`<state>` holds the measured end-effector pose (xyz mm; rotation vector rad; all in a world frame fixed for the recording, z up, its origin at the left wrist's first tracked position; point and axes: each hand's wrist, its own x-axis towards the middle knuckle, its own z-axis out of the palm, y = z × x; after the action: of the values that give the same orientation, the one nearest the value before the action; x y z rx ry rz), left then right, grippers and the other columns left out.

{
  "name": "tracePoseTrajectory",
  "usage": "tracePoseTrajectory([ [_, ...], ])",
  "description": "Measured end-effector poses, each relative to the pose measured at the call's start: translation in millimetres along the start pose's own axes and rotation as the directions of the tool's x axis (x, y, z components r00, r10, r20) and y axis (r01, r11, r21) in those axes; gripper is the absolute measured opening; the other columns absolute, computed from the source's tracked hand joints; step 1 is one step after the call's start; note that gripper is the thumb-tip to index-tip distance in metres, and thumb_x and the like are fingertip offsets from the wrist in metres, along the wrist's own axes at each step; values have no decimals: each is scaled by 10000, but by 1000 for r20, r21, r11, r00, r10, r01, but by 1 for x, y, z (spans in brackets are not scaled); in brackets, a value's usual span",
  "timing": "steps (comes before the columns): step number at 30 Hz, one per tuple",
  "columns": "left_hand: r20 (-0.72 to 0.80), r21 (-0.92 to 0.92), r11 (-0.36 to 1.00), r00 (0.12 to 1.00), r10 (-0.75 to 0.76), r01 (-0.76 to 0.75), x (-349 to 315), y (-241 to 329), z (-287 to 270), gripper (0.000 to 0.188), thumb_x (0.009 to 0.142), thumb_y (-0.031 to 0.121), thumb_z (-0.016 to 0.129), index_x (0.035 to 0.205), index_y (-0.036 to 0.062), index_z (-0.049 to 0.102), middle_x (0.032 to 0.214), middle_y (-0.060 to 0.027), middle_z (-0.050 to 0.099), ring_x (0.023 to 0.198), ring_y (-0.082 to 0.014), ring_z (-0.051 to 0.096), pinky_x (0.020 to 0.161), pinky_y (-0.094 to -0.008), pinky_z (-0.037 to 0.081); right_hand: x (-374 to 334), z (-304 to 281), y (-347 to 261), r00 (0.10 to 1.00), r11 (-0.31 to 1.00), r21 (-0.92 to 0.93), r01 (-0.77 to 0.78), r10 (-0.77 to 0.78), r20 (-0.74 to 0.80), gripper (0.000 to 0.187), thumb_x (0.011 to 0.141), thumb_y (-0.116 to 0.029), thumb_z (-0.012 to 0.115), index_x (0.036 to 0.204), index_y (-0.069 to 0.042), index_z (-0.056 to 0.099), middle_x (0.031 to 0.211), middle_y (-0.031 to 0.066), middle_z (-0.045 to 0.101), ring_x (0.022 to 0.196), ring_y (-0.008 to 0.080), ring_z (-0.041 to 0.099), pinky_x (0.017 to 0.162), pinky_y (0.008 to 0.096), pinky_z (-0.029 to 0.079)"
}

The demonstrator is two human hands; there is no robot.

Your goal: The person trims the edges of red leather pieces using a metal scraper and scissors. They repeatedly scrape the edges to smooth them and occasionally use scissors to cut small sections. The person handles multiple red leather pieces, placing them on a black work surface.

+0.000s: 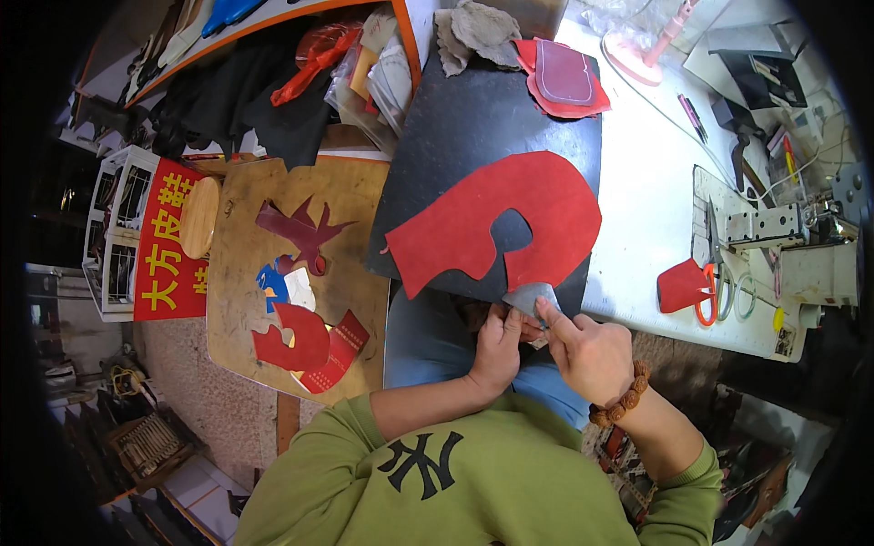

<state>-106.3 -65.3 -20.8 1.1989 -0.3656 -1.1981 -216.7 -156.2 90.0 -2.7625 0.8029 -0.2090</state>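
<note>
A large curved piece of red leather (pixel 555 209) lies flat on the black board (pixel 455 118) in front of me. At its near right end is a flat grey piece (pixel 525 298); I cannot tell whether this is a blade or the leather's underside. My right hand (pixel 592 350) is closed, its index finger pressed down on the grey piece. My left hand (pixel 501 346) is closed in a pinch at the grey piece's lower edge, beside the right fingers. What lies between the left fingertips is hidden. Stitched dark red leather (pixel 564 75) rests at the board's far end.
On the left wooden table (pixel 355 191) lie dark red leather scraps (pixel 309 232) and a cut red piece (pixel 296 337). On the white table (pixel 628 273) at right are scissors (pixel 708 296), a small red scrap (pixel 683 287), a sewing machine (pixel 801 227) and a pink lamp base (pixel 633 59).
</note>
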Motion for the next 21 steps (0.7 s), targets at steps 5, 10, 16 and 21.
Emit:
tracePoseTrajectory([
  [5, 29, -24, 1000, 1000, 11, -10, 0, 3, -1, 314, 1049, 332, 385, 1149, 40, 441, 928, -62, 614, 830, -134, 629, 775, -293, 533, 10, 1, 4, 1000, 1000, -26, 2, -2, -3, 394, 830, -189, 642, 1222, -148, 638, 579, 59, 541, 449, 247, 560, 424, 362, 458],
  [10, 35, -6, 1000, 999, 31, -30, 1, 2, -2, 315, 1049, 335, 381, 1145, 40, 438, 942, -68, 624, 828, -139, 634, 782, -294, 533, 13, 4, 6, 1000, 1000, -14, -11, 11, -16, 379, 840, -204, 641, 1217, -164, 642, 578, 58, 544, 442, 249, 563, 416, 367, 456],
  [16, -1, -87, 996, 1000, -3, 3, 0, 4, 2, 292, 1045, 306, 414, 1075, 22, 476, 907, -70, 629, 772, -128, 631, 746, -275, 530, 34, 13, 15, 993, 999, -43, -8, 3, -119, 352, 841, -220, 648, 1191, -180, 654, 565, 60, 547, 430, 255, 563, 405, 371, 448],
  [21, -16, -104, 995, 1000, -4, 3, 0, 3, 1, 283, 1042, 307, 427, 1074, 31, 478, 915, -71, 632, 786, -124, 632, 746, -271, 525, 19, 2, 7, 996, 1000, 21, 4, -2, -88, 347, 837, -207, 652, 1182, -166, 658, 577, 54, 550, 425, 252, 551, 396, 368, 434],
])
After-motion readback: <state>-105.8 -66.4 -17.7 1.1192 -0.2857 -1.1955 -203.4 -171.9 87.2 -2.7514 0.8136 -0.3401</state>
